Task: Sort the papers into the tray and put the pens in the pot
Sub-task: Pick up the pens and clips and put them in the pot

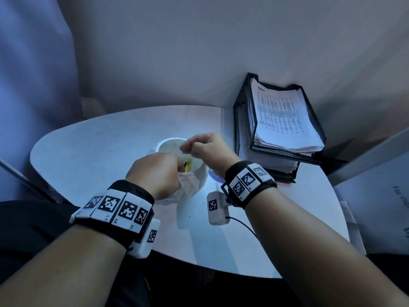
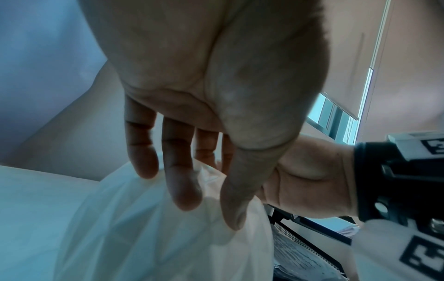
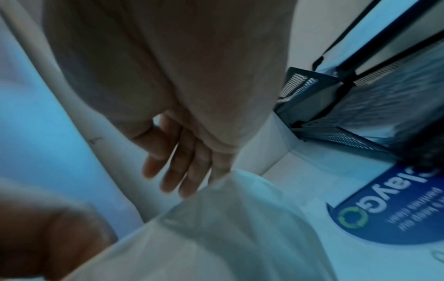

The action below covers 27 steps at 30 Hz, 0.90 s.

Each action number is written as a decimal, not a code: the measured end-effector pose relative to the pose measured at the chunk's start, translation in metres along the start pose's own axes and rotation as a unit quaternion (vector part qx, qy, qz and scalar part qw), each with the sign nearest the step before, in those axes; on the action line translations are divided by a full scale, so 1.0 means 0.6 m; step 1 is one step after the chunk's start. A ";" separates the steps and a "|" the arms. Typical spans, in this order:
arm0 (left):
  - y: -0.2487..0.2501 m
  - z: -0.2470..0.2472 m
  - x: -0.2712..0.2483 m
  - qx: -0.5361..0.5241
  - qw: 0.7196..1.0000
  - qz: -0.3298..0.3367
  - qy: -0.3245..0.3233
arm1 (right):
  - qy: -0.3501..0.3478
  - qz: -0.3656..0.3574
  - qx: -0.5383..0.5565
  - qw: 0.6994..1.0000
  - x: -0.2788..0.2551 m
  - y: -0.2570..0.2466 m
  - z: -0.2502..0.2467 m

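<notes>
A white faceted pot (image 1: 195,185) (image 2: 144,237) (image 3: 228,237) stands mid-table. My left hand (image 1: 180,171) (image 2: 204,205) holds its near rim, thumb on the outer wall and fingers over the edge. Beside those fingers, a yellow pen (image 1: 188,164) stands inside the pot. My right hand (image 1: 191,147) (image 3: 173,176) hovers over the pot's right rim with relaxed fingers and nothing in it. A black mesh tray (image 1: 250,120) (image 3: 324,91) at the back right holds a stack of printed papers (image 1: 285,116).
The white round table (image 1: 88,151) stands against a wall. A blue round sticker (image 1: 215,177) (image 3: 384,205) lies between pot and tray. A white box (image 1: 380,196) sits off the table's right edge. The tray's lower shelf also holds papers.
</notes>
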<state>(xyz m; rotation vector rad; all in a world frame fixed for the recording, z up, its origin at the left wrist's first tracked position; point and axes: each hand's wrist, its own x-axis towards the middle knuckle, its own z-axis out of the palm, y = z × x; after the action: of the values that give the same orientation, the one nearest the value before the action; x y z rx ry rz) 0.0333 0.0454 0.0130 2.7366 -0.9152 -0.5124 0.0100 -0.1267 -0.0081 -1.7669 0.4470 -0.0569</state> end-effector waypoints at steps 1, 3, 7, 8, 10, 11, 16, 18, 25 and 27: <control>-0.002 0.001 0.000 -0.002 1.000 -0.001 0.001 | 0.033 -0.009 0.018 0.999 0.000 0.006 -0.005; -0.007 0.003 0.002 -0.007 1.000 -0.004 0.005 | 0.120 -0.017 0.072 0.990 0.001 0.022 -0.023; -0.012 0.007 0.007 -0.018 1.000 -0.009 0.009 | 0.211 0.067 -0.063 0.973 0.005 0.089 -0.073; -0.012 0.007 0.009 -0.021 1.000 -0.009 0.010 | 0.186 0.093 -0.160 0.965 0.002 0.111 -0.082; -0.011 0.007 0.009 -0.024 1.000 -0.008 0.009 | 0.102 0.135 -0.321 0.932 -0.009 0.153 -0.090; -0.011 0.007 0.009 -0.024 1.000 -0.006 0.008 | 0.069 0.150 -0.362 0.918 -0.016 0.170 -0.089; -0.013 0.007 0.008 -0.026 1.000 -0.002 0.005 | 0.036 0.162 -0.428 0.889 -0.029 0.195 -0.064; -0.014 0.009 0.007 -0.024 1.000 -0.001 0.003 | 0.032 0.162 -0.448 0.879 -0.029 0.187 -0.058; -0.010 0.009 0.007 -0.022 1.000 -0.005 -0.003 | 0.015 0.151 -0.498 0.854 -0.023 0.182 -0.060; -0.009 0.009 0.006 -0.021 1.000 -0.004 -0.002 | 0.017 0.139 -0.520 0.843 -0.028 0.187 -0.060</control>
<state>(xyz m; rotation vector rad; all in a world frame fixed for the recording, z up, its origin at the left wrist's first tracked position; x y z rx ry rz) 0.0367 0.0473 0.0054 2.7036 -0.8836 -0.5315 -0.0454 -0.1742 -0.1019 -2.7399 0.8566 0.4452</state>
